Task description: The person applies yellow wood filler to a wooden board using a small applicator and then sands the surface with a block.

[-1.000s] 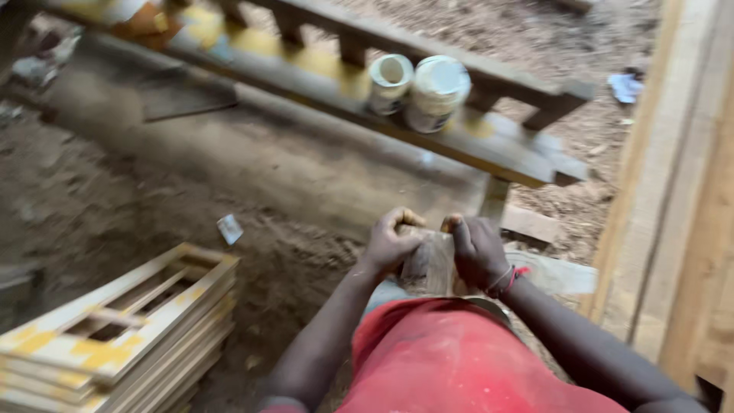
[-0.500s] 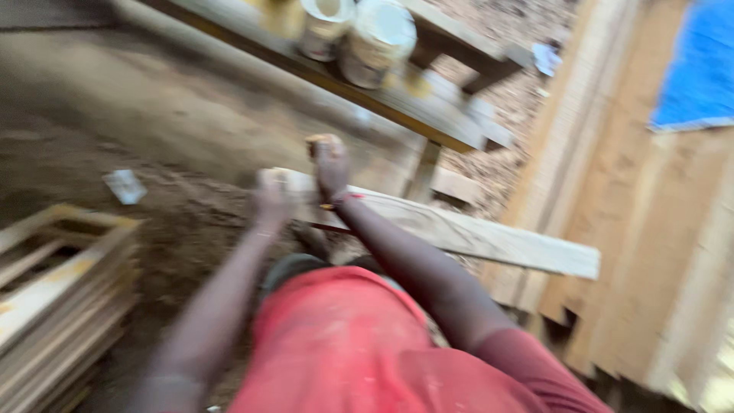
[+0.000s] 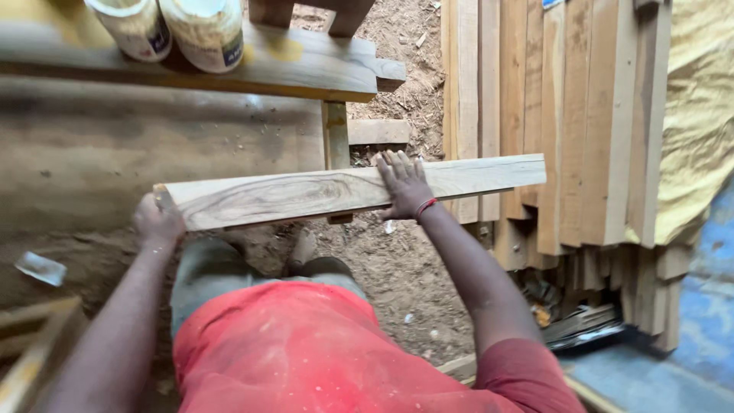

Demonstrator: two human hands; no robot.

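Observation:
I hold a long pale wooden plank (image 3: pixel 290 195) crosswise in front of me, above the dirt floor. My left hand (image 3: pixel 157 223) grips its left end from below. My right hand (image 3: pixel 404 183) lies flat on top of the plank near its middle, fingers spread, a red band on the wrist. The plank's right end reaches over a stack of upright boards (image 3: pixel 566 115).
A wooden bench (image 3: pixel 306 69) with two white tubs (image 3: pixel 180 27) stands ahead at upper left. Stacked timber stands at the right, a yellow sheet (image 3: pixel 699 115) and a blue sheet (image 3: pixel 688 336) beyond it. Sawdust covers the ground, and yellow-painted frames (image 3: pixel 30 344) lie at lower left.
My view swung right toward the timber stack. The hands, close together on the plank's end before, have spread apart, and the plank now lies level across my front.

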